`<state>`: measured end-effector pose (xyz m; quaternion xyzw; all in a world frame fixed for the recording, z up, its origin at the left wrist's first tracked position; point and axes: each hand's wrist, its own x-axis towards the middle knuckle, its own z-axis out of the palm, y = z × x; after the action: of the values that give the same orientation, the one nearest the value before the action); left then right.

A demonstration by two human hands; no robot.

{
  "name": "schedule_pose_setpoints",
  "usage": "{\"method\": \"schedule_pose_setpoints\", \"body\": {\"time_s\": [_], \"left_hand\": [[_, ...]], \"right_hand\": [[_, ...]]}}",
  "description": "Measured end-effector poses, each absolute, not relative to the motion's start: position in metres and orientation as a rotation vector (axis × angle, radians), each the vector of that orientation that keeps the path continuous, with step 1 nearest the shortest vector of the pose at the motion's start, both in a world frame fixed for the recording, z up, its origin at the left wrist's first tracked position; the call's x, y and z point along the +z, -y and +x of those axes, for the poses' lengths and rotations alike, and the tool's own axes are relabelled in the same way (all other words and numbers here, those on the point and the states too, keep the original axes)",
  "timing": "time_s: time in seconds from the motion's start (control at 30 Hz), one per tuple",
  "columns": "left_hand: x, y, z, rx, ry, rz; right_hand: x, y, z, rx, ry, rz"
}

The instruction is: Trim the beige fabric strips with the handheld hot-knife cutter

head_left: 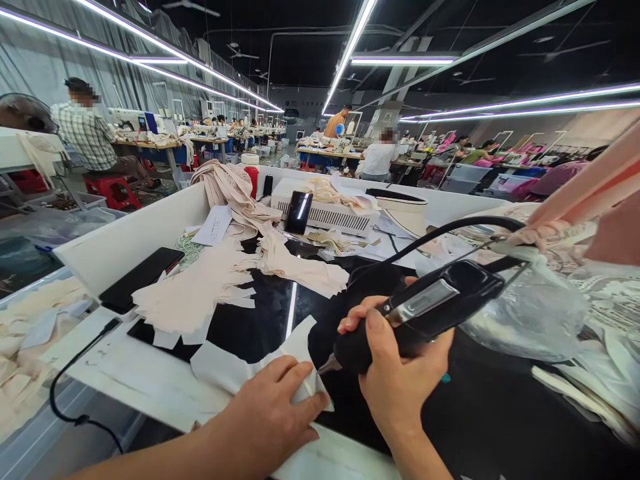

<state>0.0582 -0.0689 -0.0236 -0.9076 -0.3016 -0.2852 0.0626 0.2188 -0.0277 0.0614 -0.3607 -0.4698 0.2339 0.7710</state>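
Observation:
My right hand (403,377) is wrapped around a black corded hand tool (450,297) with a silver plate on its body. Its pointed metal tip (330,364) reaches down to the edge of a pale fabric piece (225,368), beside my left fingers. My left hand (277,407) grips that piece near its right end, thumb and fingers close together over the black glossy worktop (235,327). Just beyond lies a stack of pale pink fabric pieces (185,287) with uneven edges. Another pink strip (305,267) rests to its right.
A phone (299,212) leans against a vented white box (327,217). A black flat device (143,277) lies at left. Behind are a red thread spool (251,180) and a round cream container (397,210). A plastic bag (530,313) sits right, below hanging pink fabric (585,173).

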Motion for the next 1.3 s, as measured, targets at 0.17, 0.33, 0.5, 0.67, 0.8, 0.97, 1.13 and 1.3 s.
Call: {"method": "schedule_pose_setpoints", "body": {"time_s": [0.17, 0.33, 0.5, 0.67, 0.8, 0.97, 1.13, 1.3], "left_hand": [[-0.044, 0.090, 0.062, -0.830, 0.826, -2.609], [-0.018, 0.092, 0.059, -0.903, 0.825, -2.663], [0.009, 0.076, 0.051, -0.805, 0.894, -2.850], [0.002, 0.067, 0.041, -0.756, 0.923, -2.849], [0.001, 0.067, 0.037, -0.774, 0.917, -2.835], [0.000, 0.070, 0.039, -0.769, 0.917, -2.825], [-0.006, 0.072, 0.040, -0.763, 0.890, -2.825], [-0.010, 0.072, 0.042, -0.782, 0.884, -2.799]], "right_hand": [[0.062, 0.044, 0.221, 0.540, 1.023, -0.774], [0.061, 0.054, 0.224, 0.562, 1.040, -0.748], [0.060, 0.055, 0.224, 0.549, 1.036, -0.756], [0.059, 0.055, 0.224, 0.521, 1.051, -0.749], [0.059, 0.056, 0.223, 0.541, 1.049, -0.748], [0.060, 0.056, 0.222, 0.538, 1.041, -0.737], [0.061, 0.055, 0.223, 0.534, 1.041, -0.747], [0.064, 0.051, 0.222, 0.532, 1.004, -0.753]]}}
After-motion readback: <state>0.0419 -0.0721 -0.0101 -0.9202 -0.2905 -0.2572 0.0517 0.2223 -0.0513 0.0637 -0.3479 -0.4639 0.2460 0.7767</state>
